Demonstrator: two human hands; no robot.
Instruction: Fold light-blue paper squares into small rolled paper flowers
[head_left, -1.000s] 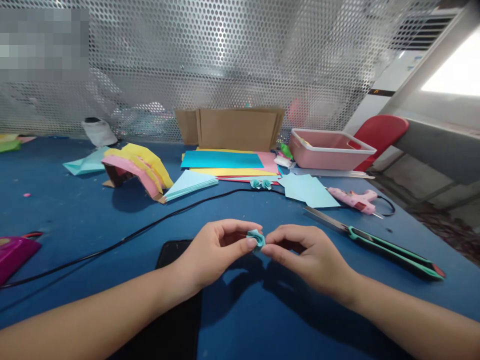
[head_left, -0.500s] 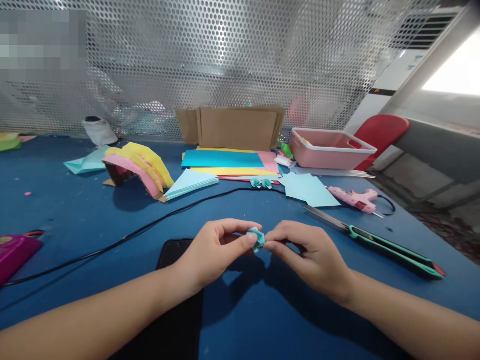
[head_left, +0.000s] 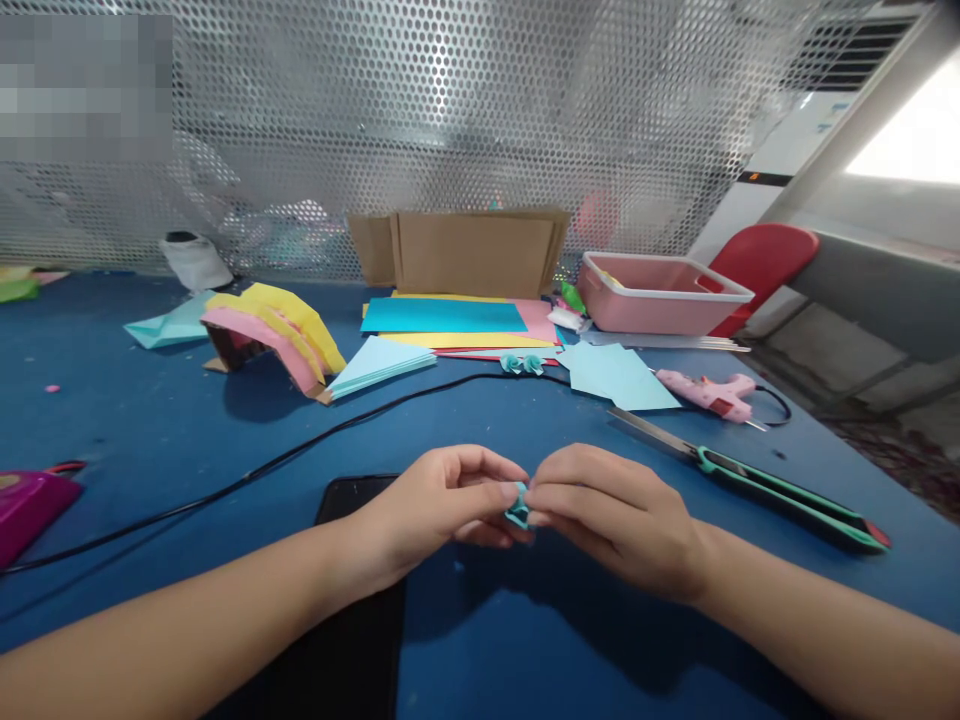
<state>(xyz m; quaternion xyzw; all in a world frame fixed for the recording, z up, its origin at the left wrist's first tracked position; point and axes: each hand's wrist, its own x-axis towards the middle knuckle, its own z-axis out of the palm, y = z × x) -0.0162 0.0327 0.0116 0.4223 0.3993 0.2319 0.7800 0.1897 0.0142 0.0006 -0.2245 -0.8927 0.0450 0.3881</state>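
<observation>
A small teal folded paper piece (head_left: 517, 508) is pinched between both my hands just above the blue table (head_left: 150, 430). My left hand (head_left: 439, 503) grips it from the left with thumb and fingertips. My right hand (head_left: 611, 515) presses against it from the right with curled fingers, and hides most of the piece. A black phone (head_left: 352, 497) lies under my left wrist.
Green-handled scissors (head_left: 750, 480) lie to the right, a pink glue gun (head_left: 709, 393) behind them. A black cable (head_left: 300, 450) crosses the table. Coloured paper sheets (head_left: 450, 325), two small teal paper pieces (head_left: 523, 363), a pink tray (head_left: 660, 295), cardboard (head_left: 472, 255) and a pink-yellow folded stack (head_left: 274, 335) sit farther back.
Both hands have closed in on the teal piece and dropped slightly toward the table; the right fingers now cover more of it.
</observation>
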